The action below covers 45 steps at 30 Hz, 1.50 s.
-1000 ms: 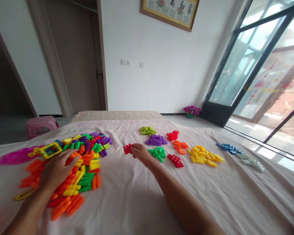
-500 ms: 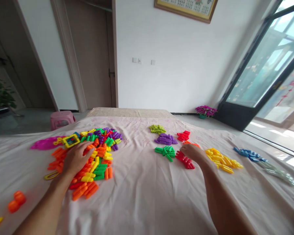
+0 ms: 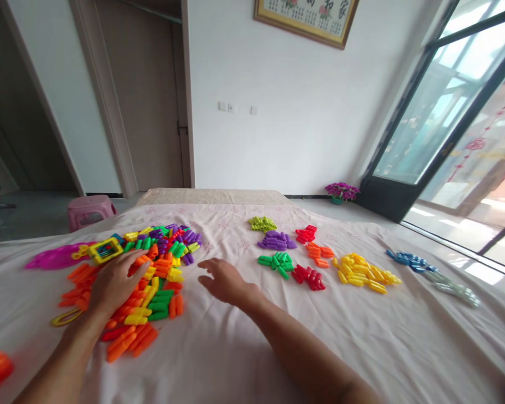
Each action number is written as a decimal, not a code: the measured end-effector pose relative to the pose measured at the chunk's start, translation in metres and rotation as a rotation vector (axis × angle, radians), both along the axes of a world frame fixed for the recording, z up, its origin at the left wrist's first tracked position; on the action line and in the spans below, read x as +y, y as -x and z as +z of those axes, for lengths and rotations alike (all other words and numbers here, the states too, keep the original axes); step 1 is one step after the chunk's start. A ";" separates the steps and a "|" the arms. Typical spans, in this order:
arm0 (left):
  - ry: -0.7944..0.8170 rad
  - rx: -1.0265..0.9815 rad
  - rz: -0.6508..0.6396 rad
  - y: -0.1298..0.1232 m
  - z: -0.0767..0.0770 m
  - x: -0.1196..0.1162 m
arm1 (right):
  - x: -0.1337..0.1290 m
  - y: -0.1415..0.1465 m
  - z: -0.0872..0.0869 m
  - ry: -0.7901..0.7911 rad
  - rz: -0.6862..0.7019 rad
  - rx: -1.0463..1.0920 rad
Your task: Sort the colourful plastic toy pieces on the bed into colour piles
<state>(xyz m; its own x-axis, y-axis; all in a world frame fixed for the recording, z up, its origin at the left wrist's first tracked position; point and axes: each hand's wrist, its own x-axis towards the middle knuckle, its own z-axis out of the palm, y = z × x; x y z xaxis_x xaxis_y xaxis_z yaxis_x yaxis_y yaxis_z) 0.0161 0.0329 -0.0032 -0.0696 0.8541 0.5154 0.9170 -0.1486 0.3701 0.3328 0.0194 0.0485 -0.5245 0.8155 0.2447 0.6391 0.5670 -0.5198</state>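
From my end, I see the mixed heap (image 3: 160, 303) of small plastic pieces on the person's left, with orange, yellow, green, purple and red lying jumbled together. Well apart on the right lie 9 smaller groups, each of 1 colour: lime (image 3: 261, 224), purple (image 3: 276, 241), green (image 3: 276, 261), 2 red (image 3: 306, 234) (image 3: 310, 277), orange (image 3: 320, 252), yellow (image 3: 362, 272), blue (image 3: 410, 260) and whitish (image 3: 454, 287). I judge that much is grouped, yet the heap looks bigger than any group. Of the 2 hands, the left hand (image 3: 115, 283) lies over the heap, thumb and fingers parted around orange pieces; I cannot tell whether it grips any. The right hand (image 3: 225, 280) is between heap and groups, fingers loosely spread, with nothing visible in it. Beside the heap I see a yellow-framed toy (image 3: 105, 250) and a magenta item (image 3: 54, 256). Everything rests on a wrinkled pale cloth (image 3: 223, 353). Beyond it are a pink stool (image 3: 91, 209), a white wall (image 3: 235, 154) with a framed picture (image 3: 305, 28), purple flowers (image 3: 341, 191) and a bright glass door (image 3: 425, 112).
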 end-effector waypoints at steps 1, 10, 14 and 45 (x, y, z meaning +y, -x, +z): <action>0.006 0.004 -0.004 0.001 -0.001 0.000 | 0.001 0.017 -0.005 -0.007 0.016 0.002; 0.034 -0.018 -0.022 0.005 -0.004 0.004 | 0.013 0.082 -0.036 -0.011 -0.019 -0.022; 0.032 -0.005 -0.030 0.008 -0.007 0.006 | 0.018 0.063 -0.039 0.064 -0.024 0.093; 0.013 0.040 -0.023 0.016 -0.017 0.013 | 0.006 -0.351 -0.013 -0.381 -1.573 0.143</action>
<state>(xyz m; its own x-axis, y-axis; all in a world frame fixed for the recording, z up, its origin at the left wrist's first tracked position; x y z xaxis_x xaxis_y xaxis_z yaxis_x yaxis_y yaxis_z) 0.0003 0.0461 -0.0197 -0.0295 0.8619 0.5062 0.9275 -0.1651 0.3353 0.6843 0.0251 0.0353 0.7669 0.3794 0.5175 0.6417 -0.4612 -0.6128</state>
